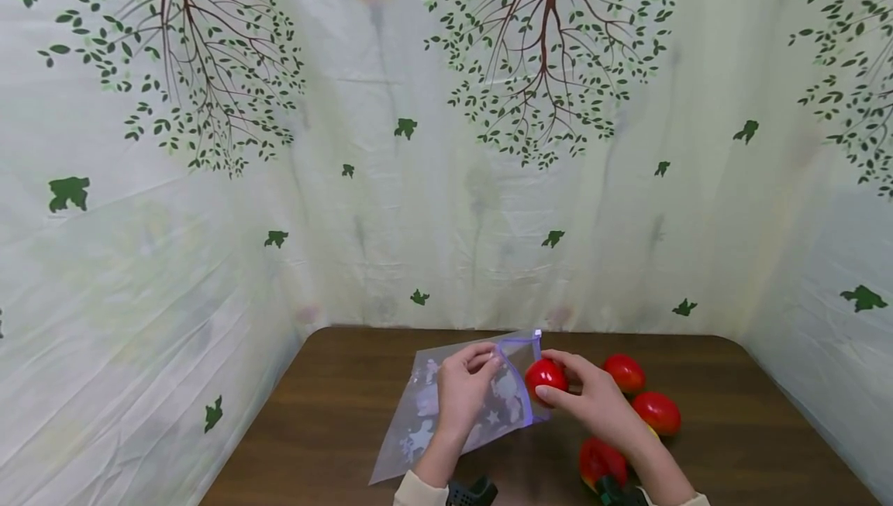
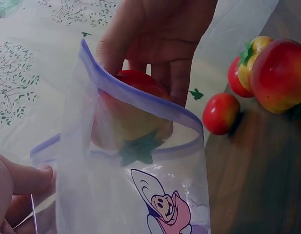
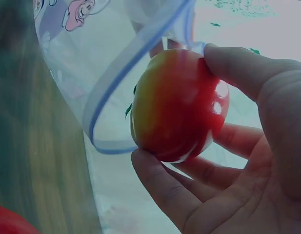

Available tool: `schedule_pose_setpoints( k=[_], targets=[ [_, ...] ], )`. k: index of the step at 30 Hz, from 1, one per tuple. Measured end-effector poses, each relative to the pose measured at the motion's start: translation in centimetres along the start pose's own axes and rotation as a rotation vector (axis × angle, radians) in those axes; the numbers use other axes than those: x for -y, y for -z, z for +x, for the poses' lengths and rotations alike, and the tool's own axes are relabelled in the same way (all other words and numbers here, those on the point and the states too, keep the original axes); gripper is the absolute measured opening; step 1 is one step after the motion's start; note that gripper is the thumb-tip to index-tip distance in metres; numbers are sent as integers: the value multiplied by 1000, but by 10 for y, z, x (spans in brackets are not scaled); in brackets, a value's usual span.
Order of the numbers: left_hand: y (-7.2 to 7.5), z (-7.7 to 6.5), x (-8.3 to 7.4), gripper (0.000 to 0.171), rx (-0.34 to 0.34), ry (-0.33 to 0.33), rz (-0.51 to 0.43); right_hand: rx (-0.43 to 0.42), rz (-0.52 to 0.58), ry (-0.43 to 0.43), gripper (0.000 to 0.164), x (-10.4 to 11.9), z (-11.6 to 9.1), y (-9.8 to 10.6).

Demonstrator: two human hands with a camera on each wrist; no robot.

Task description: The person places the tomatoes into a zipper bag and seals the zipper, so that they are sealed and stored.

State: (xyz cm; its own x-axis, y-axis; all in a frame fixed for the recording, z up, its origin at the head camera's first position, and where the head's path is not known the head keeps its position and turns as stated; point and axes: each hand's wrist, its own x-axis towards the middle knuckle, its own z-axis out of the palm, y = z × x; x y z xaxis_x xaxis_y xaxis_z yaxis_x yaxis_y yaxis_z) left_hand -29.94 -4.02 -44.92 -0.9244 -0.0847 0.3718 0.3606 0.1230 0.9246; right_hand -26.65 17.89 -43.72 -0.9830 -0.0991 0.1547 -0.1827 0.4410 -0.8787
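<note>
A clear zip bag with a purple zip edge and printed cartoon figures lies slanted over the table, its mouth spread open to the right. My left hand pinches one side of the bag near that mouth. With thumb and fingers curled round it, my right hand holds a red and yellow toy tomato at the opening. In the left wrist view, the tomato's green leafy top shows through the plastic, pointing into the bag. The right wrist view shows the tomato beside the purple rim.
Right of my right hand, two red toy fruits rest on the brown wooden table. Closer to me lies another red piece, partly hidden by the wrist gear. Behind the table hangs a pale cloth printed with trees and leaves.
</note>
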Motion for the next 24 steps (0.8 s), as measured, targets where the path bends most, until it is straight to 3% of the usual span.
schedule_pose_setpoints(
  k=[12,24],
  targets=[
    [-1,-3,-6,18,8,13,0,76,33,-49,67,-2,1,-4],
    [-1,-6,-9,18,9,-15,-6,171,39,-27,67,-11,4,-4]
  ],
)
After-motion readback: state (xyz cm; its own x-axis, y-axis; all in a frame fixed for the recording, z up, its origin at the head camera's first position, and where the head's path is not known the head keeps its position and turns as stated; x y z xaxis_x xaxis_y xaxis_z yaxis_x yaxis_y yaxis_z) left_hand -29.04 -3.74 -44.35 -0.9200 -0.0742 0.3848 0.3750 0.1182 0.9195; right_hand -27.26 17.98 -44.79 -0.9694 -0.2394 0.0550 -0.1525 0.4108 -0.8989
